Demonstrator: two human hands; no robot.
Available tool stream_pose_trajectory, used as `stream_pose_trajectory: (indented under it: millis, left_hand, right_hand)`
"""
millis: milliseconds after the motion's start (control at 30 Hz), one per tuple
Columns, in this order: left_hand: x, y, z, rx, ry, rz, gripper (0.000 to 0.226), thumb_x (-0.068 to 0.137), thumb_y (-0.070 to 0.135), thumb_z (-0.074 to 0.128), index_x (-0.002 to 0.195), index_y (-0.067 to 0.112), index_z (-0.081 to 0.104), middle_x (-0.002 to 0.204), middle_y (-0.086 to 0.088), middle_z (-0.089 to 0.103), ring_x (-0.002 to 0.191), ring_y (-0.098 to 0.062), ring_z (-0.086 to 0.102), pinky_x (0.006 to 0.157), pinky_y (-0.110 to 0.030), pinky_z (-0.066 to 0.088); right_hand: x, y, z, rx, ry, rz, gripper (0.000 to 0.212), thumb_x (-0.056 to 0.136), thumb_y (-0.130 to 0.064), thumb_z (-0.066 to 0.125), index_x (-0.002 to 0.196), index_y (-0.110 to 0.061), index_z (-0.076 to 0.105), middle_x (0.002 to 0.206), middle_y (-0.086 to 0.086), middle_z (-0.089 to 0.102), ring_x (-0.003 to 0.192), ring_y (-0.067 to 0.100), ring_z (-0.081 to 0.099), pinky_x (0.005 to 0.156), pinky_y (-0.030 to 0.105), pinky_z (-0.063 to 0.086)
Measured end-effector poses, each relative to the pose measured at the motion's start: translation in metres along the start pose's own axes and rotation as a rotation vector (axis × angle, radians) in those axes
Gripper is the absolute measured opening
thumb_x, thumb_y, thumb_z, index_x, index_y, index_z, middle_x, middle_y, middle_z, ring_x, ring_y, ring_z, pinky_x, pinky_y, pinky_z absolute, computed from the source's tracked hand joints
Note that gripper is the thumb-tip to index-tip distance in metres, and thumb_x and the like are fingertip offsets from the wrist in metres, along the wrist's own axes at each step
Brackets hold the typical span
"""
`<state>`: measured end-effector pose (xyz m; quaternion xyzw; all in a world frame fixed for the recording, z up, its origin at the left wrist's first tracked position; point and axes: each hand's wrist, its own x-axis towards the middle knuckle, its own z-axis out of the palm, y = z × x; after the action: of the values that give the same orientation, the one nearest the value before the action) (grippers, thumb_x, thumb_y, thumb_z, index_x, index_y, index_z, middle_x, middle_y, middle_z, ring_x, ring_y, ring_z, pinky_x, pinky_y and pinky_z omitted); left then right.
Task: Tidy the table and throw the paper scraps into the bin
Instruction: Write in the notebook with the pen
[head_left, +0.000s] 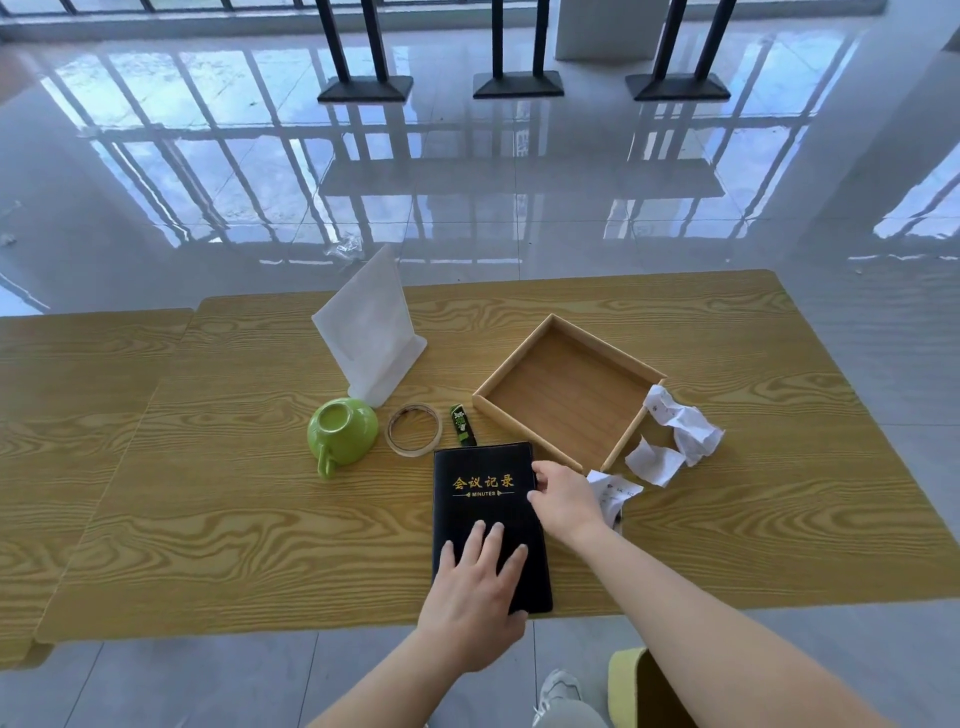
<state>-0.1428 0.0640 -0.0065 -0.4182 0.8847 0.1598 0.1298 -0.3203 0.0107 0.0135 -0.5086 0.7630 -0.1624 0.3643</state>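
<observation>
On glossy grey tiles (467, 182), wood-grain table (208, 519)

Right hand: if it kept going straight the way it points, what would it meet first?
The right hand, at the black notebook's edge, points up-left across its top corner. Beyond that, it would probably meet the small green object first, the tape roll after.

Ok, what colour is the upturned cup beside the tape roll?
The cup is light green, handle included; the head view shows it plainly.
</observation>
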Motion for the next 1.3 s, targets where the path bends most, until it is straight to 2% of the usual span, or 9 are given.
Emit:
stream_pose_trajectory:
  millis: [67, 167, 367, 533, 633, 700, 767, 967, 1300]
  left_hand:
    - [0.0, 0.0, 0.002, 0.047, -0.014, 0.013, 0.075, 0.09, 0.051, 0.044, 0.152, 0.026, 0.008, 0.163, -0.013, 0.002, 0.149, -0.036, -0.006, 0.115, -0.065, 0.009]
    - [-0.001, -0.002, 0.006, 0.107, -0.015, 0.026, 0.076, 0.092, 0.046, 0.047, 0.153, 0.025, 0.006, 0.163, -0.015, 0.001, 0.149, -0.038, -0.006, 0.113, -0.068, 0.005]
    - [0.0, -0.012, 0.011, 0.116, 0.03, 0.033, 0.075, 0.092, 0.034, 0.051, 0.153, 0.029, 0.007, 0.164, -0.013, 0.003, 0.15, -0.036, -0.006, 0.116, -0.066, 0.006]
    - [0.004, -0.008, 0.005, -0.041, 0.06, -0.046, 0.073, 0.079, 0.039, 0.046, 0.149, 0.033, 0.026, 0.162, -0.006, 0.015, 0.15, -0.029, -0.001, 0.118, -0.059, 0.003]
    - [0.011, 0.003, -0.006, -0.128, 0.186, -0.146, 0.055, 0.082, 0.048, 0.047, 0.133, 0.027, 0.051, 0.143, -0.005, 0.044, 0.14, -0.028, 0.031, 0.115, -0.051, 0.024]
    - [0.021, 0.011, -0.015, -0.126, 0.304, -0.22, 0.048, 0.084, 0.052, 0.047, 0.121, 0.023, 0.058, 0.121, -0.001, 0.053, 0.118, -0.024, 0.046, 0.098, -0.042, 0.041]
    - [0.035, 0.02, -0.024, -0.168, 0.327, -0.348, 0.057, 0.084, 0.062, 0.045, 0.125, 0.022, 0.052, 0.119, -0.001, 0.051, 0.114, -0.024, 0.045, 0.087, -0.04, 0.044]
    - [0.071, 0.035, -0.023, -0.124, 0.125, -0.527, 0.108, 0.074, 0.085, 0.035, 0.153, 0.014, 0.012, 0.153, -0.013, 0.025, 0.139, -0.034, 0.02, 0.099, -0.055, 0.034]
    - [0.066, 0.033, -0.007, -0.059, 0.087, -0.485, 0.089, 0.083, 0.051, 0.047, 0.153, 0.016, 0.004, 0.158, -0.014, 0.011, 0.143, -0.035, 0.01, 0.103, -0.059, 0.027]
  right_hand:
    - [-0.003, 0.004, 0.002, 0.004, -0.006, 0.001, 0.05, 0.094, -0.017, 0.058, 0.142, -0.016, 0.048, 0.138, 0.005, 0.059, 0.128, 0.023, 0.053, 0.106, 0.042, 0.046]
    - [-0.013, 0.01, -0.001, 0.062, 0.061, -0.002, 0.044, 0.093, -0.017, 0.06, 0.137, -0.017, 0.053, 0.13, 0.001, 0.063, 0.113, 0.016, 0.061, 0.097, 0.034, 0.051]
    - [-0.043, 0.051, -0.025, 0.085, 0.325, 0.061, 0.01, 0.089, -0.016, 0.061, 0.091, -0.024, 0.067, 0.075, -0.013, 0.064, 0.071, 0.003, 0.059, 0.058, 0.018, 0.041]
    - [-0.055, 0.086, -0.034, -0.036, 0.333, 0.17, 0.007, 0.085, -0.022, 0.067, 0.081, -0.02, 0.062, 0.076, -0.01, 0.061, 0.071, 0.011, 0.056, 0.053, 0.021, 0.036]
    - [-0.054, 0.094, -0.032, -0.076, 0.29, 0.193, 0.011, 0.085, -0.031, 0.067, 0.088, -0.022, 0.061, 0.079, -0.009, 0.06, 0.075, 0.013, 0.057, 0.057, 0.024, 0.037]
    - [-0.053, 0.096, -0.029, -0.107, 0.266, 0.201, 0.015, 0.085, -0.031, 0.067, 0.091, -0.02, 0.058, 0.08, -0.007, 0.06, 0.076, 0.014, 0.057, 0.058, 0.026, 0.039]
    - [-0.053, 0.098, -0.025, -0.145, 0.246, 0.209, 0.019, 0.084, -0.029, 0.069, 0.091, -0.019, 0.055, 0.081, -0.005, 0.06, 0.074, 0.016, 0.057, 0.057, 0.027, 0.039]
    - [-0.059, 0.117, -0.021, -0.189, 0.245, 0.255, 0.007, 0.086, -0.02, 0.059, 0.089, -0.019, 0.054, 0.081, -0.004, 0.059, 0.072, 0.018, 0.054, 0.061, 0.031, 0.04]
    - [-0.078, 0.133, -0.037, -0.01, 0.342, 0.268, 0.021, 0.083, -0.019, 0.066, 0.103, -0.021, 0.06, 0.075, -0.01, 0.06, 0.072, 0.013, 0.058, 0.059, 0.03, 0.041]
